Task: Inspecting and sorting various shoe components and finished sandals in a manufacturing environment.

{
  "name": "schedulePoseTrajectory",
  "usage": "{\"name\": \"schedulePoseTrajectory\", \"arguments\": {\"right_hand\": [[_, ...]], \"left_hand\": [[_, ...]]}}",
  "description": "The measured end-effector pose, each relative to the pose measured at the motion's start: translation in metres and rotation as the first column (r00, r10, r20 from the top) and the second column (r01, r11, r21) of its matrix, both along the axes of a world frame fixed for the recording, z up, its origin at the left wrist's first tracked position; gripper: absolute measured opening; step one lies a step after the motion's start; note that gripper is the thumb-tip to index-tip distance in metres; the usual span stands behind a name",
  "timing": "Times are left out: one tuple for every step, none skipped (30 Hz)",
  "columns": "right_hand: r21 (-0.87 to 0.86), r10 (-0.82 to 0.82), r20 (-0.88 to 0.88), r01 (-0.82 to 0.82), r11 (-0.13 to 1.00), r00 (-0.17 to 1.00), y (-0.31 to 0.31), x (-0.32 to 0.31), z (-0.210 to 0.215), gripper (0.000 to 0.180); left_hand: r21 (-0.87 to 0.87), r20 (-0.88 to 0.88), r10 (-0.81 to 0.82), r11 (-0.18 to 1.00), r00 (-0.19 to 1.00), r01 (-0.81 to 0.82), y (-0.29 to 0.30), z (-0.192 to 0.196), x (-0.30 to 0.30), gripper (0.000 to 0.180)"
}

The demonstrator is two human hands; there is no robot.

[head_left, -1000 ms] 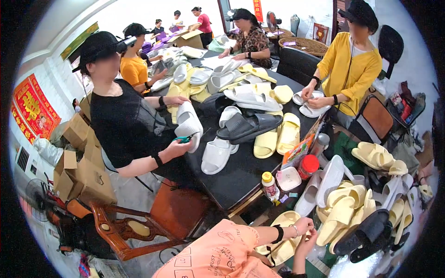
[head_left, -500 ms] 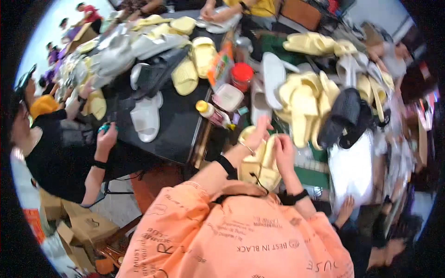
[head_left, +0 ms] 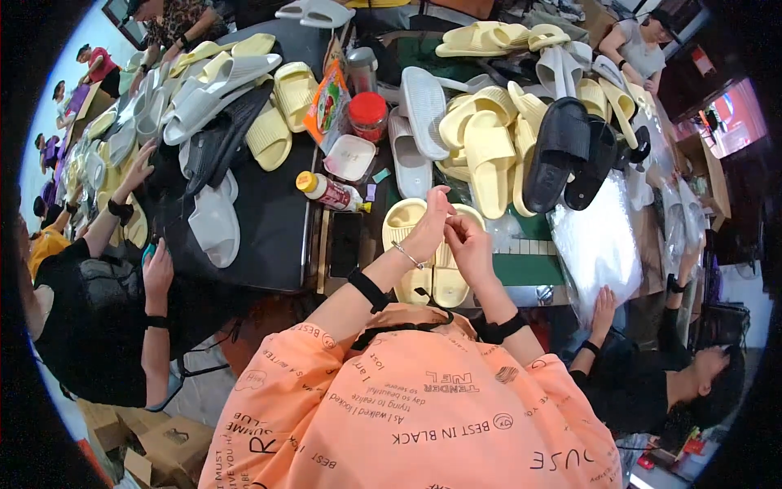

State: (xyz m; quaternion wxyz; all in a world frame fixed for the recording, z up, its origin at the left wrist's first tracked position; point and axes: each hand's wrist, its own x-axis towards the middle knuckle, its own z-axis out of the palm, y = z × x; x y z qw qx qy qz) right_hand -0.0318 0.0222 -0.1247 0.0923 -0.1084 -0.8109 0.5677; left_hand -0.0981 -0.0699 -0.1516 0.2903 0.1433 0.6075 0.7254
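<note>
A pair of pale yellow slippers (head_left: 405, 217) lies side by side right in front of me, partly covered by my hands. Over them, my left hand (head_left: 432, 228) holds its fingers pressed together, pointing away from me. My right hand (head_left: 470, 249) is beside it, thumb and fingers in a pinch close against the left fingers. Whatever is between the fingertips is too small or hidden to make out. Just beyond, grey slippers (head_left: 423, 114) and a heap of yellow slippers (head_left: 491, 155) rest on the green table mat (head_left: 521, 270).
Black slippers (head_left: 559, 155) and a clear plastic bag stack (head_left: 599, 244) lie to the right, a co-worker's hand (head_left: 603, 312) on the bags. Left are a phone (head_left: 346, 243), a bottle (head_left: 330, 191), a red-lidded jar (head_left: 368, 116) and a black table (head_left: 273, 220) with more slippers.
The view has shifted, so the scene sits further left. My hands stay over the yellow slippers and have come closer together. The co-worker's hand at left still holds a small teal thing.
</note>
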Motion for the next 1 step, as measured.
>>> {"name": "schedulePoseTrajectory", "arguments": {"right_hand": [[0.001,-0.015,0.011,0.015,1.0,1.0,-0.0024,0.0001,0.0017,0.013]], "left_hand": [[-0.009,-0.041,-0.012,1.0,0.999,0.012,-0.0021,0.0044,0.0012,0.062]]}}
